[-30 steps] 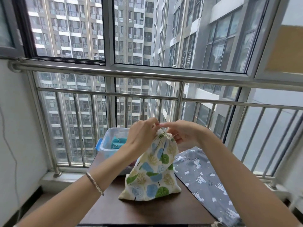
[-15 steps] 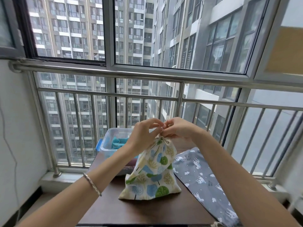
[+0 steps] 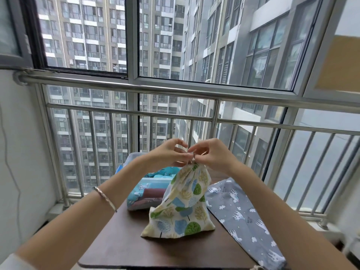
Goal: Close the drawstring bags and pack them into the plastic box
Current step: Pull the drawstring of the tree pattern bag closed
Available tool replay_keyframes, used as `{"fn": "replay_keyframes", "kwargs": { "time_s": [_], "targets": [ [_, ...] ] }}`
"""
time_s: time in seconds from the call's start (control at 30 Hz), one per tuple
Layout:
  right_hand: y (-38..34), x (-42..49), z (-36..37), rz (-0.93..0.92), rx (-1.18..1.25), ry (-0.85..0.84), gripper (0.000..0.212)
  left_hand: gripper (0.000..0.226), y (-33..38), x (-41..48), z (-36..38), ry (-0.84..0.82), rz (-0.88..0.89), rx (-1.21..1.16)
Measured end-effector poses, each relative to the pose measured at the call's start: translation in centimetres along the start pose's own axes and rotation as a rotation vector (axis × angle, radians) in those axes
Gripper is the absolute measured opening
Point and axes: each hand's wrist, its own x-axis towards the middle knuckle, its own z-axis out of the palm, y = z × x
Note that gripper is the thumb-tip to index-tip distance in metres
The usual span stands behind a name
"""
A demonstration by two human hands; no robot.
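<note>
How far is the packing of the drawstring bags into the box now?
Done: at least one blue patterned bag lies in the plastic box. In hand: the tree-print bag stands on the table, its neck gathered, and the left hand and right hand pinch its cord at the top. Left: put this bag into the box, then close and pack the grey bag, lying flat beside it.

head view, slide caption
Left hand and right hand pinch the drawstring of a cream tree-print cloth bag on a dark table
</note>
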Motion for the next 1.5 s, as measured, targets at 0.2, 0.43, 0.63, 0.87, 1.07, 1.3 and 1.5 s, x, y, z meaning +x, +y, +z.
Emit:
{"fn": "replay_keyframes", "kwargs": {
  "time_s": [0.2,0.43,0.63,0.87,1.07,1.3,1.5],
  "targets": [
    [-0.2,0.1,0.0,-0.030,-0.094,-0.042,0.017,0.055,0.5,0.3,-0.5,-0.073,-0.068,0.097],
    [0.2,0.3,0.0,0.110,-0.072,-0.102,0.011,0.033,0.7,0.4,-0.2,0.024,0.065,0.353],
    [1.3,0.1,-1.1,0.509,0.738,-0.421,0.016,0.017,2.1,-0.1,0.3,-0.012,0.189,0.684],
    [1.9,-0.4,0.4,0.558,1.101,-0.389,0.009,0.009,2.0,0.5,1.3,0.044,0.139,0.797],
    [0.7,-0.7,1.2,0.378,0.529,0.032,0.010,0.021,1.6,1.0,0.2,0.029,-0.022,0.580],
    [0.6,-1.0,1.9,0.108,0.241,0.211,0.011,0.038,0.9,1.1,-0.8,-0.086,-0.191,0.153],
    [1.6,-0.9,1.1,0.219,0.394,0.070,0.013,0.029,0.8,1.0,-1.1,-0.121,-0.151,0.207]
  ]
}}
